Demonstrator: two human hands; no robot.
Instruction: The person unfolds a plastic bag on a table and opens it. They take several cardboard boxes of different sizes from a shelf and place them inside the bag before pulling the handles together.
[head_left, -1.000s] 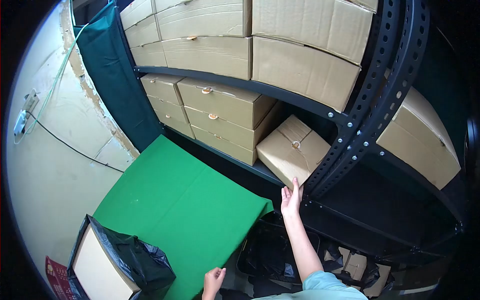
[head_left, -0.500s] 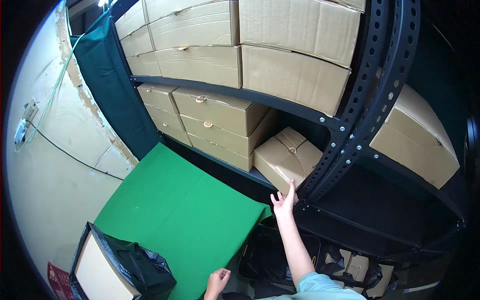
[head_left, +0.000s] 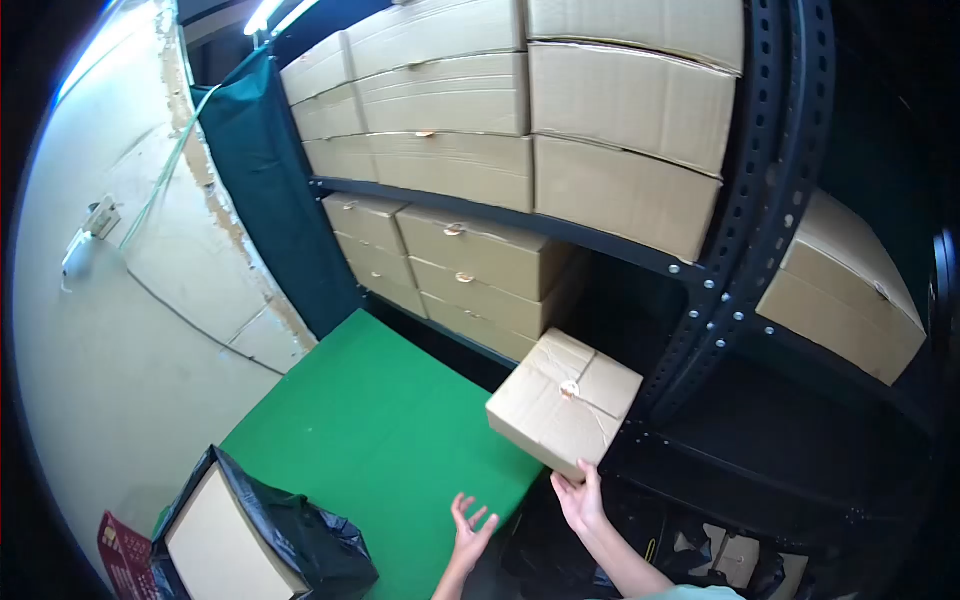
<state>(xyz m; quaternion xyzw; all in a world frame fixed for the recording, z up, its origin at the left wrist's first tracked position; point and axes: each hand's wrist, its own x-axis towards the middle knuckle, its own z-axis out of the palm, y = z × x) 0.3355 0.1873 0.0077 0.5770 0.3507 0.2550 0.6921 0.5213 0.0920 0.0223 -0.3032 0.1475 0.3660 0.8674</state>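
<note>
A cardboard box with a small round sticker (head_left: 560, 400) is off the shelf, tilted over the right end of the green surface (head_left: 370, 420). My right hand (head_left: 583, 497) grips its near lower corner, thumb on the side and fingers underneath. Below and left of the box, my left hand (head_left: 470, 532) is raised above the green surface with its fingers apart and nothing in it.
Stacked cartons (head_left: 480, 262) fill the left of the lower shelf, and larger cartons (head_left: 630, 100) the upper one. A black metal post (head_left: 745, 190) stands at the right. A bag-lined container (head_left: 290, 540) sits at lower left; a red basket (head_left: 125, 560) is beside it.
The box has come out of the shelf toward me, now gripped by my right hand. My left hand has risen and opened. The view has shifted.
</note>
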